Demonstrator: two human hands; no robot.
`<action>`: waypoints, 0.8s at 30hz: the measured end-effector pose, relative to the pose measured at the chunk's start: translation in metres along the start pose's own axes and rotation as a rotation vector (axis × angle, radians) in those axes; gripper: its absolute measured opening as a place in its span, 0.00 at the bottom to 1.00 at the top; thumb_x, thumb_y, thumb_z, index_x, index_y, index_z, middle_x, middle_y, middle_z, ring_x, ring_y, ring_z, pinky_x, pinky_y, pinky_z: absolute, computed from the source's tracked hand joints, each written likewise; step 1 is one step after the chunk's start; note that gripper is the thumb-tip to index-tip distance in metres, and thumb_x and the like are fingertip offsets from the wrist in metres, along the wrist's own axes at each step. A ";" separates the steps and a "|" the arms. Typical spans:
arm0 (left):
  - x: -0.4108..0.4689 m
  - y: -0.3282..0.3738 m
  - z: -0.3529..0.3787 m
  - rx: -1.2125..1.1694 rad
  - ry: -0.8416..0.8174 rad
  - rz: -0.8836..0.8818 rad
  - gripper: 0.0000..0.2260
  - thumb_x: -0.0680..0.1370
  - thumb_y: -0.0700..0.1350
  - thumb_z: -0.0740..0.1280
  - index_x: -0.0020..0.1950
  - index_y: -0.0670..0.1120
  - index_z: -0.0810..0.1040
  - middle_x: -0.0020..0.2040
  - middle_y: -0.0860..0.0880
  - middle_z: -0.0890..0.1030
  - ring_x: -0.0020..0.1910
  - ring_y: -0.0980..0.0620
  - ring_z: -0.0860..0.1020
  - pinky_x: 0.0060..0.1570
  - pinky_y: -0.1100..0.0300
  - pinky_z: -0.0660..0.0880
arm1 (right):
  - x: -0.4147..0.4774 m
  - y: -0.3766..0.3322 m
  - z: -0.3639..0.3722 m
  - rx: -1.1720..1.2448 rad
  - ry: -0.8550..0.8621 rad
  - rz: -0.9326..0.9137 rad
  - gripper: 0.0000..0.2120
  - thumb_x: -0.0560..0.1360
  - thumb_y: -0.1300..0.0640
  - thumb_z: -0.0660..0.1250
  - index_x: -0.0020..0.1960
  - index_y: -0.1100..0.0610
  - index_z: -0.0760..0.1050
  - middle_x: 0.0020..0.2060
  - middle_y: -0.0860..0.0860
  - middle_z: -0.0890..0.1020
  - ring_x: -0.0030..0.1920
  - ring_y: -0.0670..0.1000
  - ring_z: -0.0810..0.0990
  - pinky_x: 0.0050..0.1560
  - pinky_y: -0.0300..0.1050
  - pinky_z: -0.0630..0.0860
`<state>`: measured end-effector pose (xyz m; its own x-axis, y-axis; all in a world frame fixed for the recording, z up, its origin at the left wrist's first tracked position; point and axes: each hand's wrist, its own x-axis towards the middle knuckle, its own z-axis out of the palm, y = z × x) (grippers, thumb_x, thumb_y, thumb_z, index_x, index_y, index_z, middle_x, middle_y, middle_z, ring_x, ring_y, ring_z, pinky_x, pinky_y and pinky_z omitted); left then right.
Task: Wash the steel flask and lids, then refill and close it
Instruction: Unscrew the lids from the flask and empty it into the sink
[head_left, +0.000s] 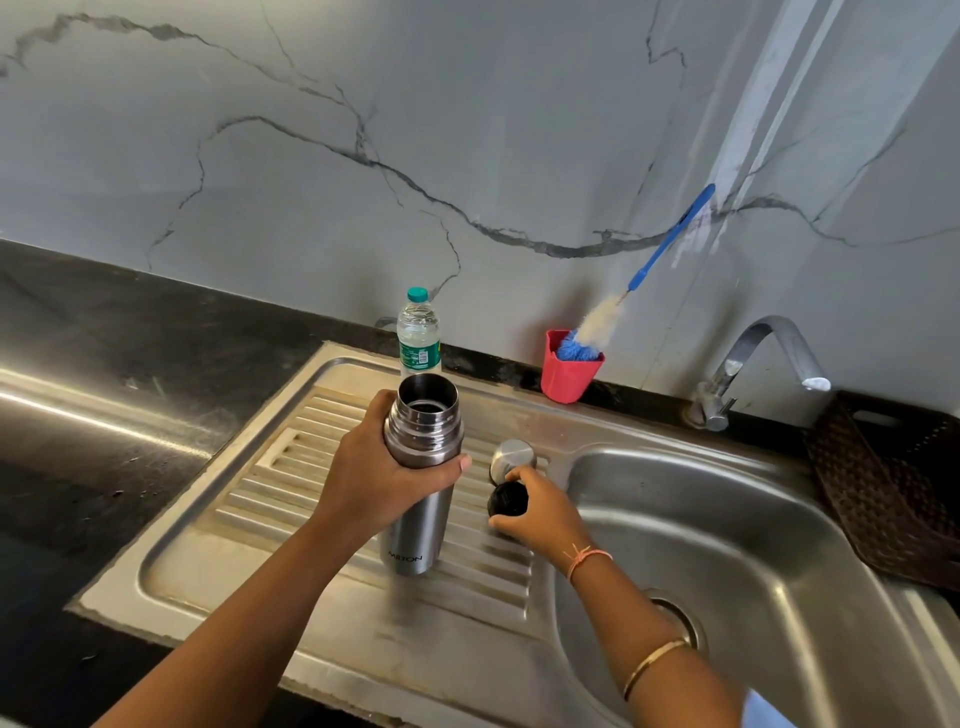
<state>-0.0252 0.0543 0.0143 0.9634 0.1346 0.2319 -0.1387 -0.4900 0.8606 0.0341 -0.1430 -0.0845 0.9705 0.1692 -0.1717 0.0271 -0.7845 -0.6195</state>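
The steel flask (420, 499) stands upright on the ribbed drainboard (270, 488), its mouth uncovered. My left hand (374, 478) grips it just below the threaded neck. A black inner lid (506, 500) lies on the drainboard to the flask's right, and my right hand (540, 512) curls its fingers round it. Just behind that lid sits the steel outer cap (513, 456), untouched.
A plastic water bottle (418, 335) with a green cap stands behind the flask. A red cup (569, 371) holds a blue bottle brush (660, 254) leaning on the wall. The tap (753, 358) arches over the sink basin (727, 530). A dark woven basket (893, 488) sits at right.
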 end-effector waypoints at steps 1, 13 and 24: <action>0.000 0.000 0.000 0.000 0.001 -0.001 0.27 0.62 0.48 0.80 0.50 0.61 0.67 0.43 0.62 0.77 0.41 0.72 0.76 0.36 0.78 0.70 | 0.000 0.000 0.002 0.001 -0.011 -0.006 0.23 0.68 0.52 0.72 0.60 0.51 0.70 0.56 0.53 0.75 0.54 0.53 0.75 0.50 0.42 0.73; -0.001 0.000 0.001 0.003 -0.002 0.004 0.28 0.62 0.49 0.80 0.55 0.57 0.70 0.44 0.61 0.79 0.42 0.72 0.76 0.36 0.79 0.70 | -0.001 0.007 0.012 0.075 -0.026 -0.021 0.34 0.67 0.53 0.74 0.68 0.49 0.63 0.62 0.54 0.70 0.61 0.55 0.72 0.62 0.48 0.72; -0.005 0.005 0.004 0.016 -0.033 0.023 0.28 0.62 0.50 0.80 0.53 0.61 0.67 0.44 0.63 0.77 0.41 0.68 0.76 0.38 0.76 0.70 | -0.002 0.014 0.005 0.132 -0.019 -0.017 0.32 0.67 0.56 0.72 0.68 0.48 0.63 0.63 0.54 0.70 0.63 0.55 0.71 0.61 0.45 0.70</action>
<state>-0.0300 0.0476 0.0161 0.9672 0.0947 0.2357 -0.1571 -0.5062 0.8480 0.0314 -0.1514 -0.0968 0.9656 0.1936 -0.1739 0.0103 -0.6961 -0.7179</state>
